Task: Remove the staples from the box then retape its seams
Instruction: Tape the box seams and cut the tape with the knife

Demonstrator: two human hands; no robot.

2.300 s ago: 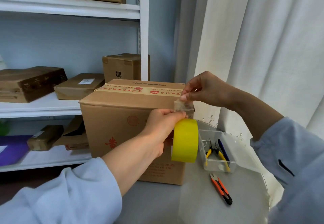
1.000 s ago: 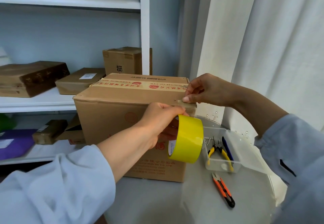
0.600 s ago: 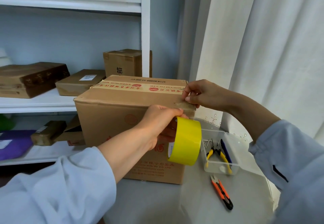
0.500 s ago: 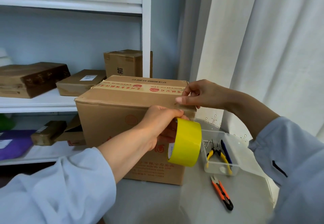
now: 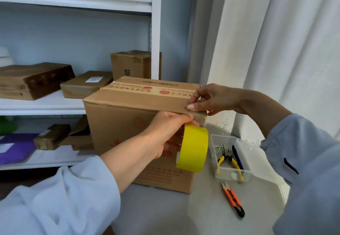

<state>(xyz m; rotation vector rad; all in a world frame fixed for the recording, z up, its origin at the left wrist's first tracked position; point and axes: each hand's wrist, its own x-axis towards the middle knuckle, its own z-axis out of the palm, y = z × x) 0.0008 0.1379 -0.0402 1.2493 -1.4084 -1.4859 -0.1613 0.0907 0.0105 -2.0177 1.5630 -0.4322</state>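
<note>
Gripping a roll of yellow tape (image 5: 193, 149), the left hand (image 5: 165, 135) has its fingers curled through the core and its thumb on the rim, holding the roll upright against the front face of the cardboard box (image 5: 117, 124) near that face's top right corner. The box stands on the grey worktop (image 5: 165, 210), its top seam covered by a strip of printed tan tape (image 5: 147, 89) with red marks. A short stretch of clear tape appears to run from the roll up over the top front edge, though its outline is hard to make out. The right hand (image 5: 215, 98) rests on the box's top near the right front corner, its thumb pressing flat on the cardboard just behind the edge and the other fingers bent above it; it grasps nothing that can be seen. Both forearms wear pale blue sleeves (image 5: 60, 203). Just right of the box sits a clear plastic container (image 5: 230, 156) holding yellow-handled pliers (image 5: 228, 161), a dark blue pen-like tool and a few loose metal staples. An orange-and-black cutter (image 5: 232, 199) lies on the worktop in front of the container. Behind the box, a white shelving unit (image 5: 73, 1) carries several brown cartons and parcels, and a white curtain (image 5: 276, 41) hangs to the right.
</note>
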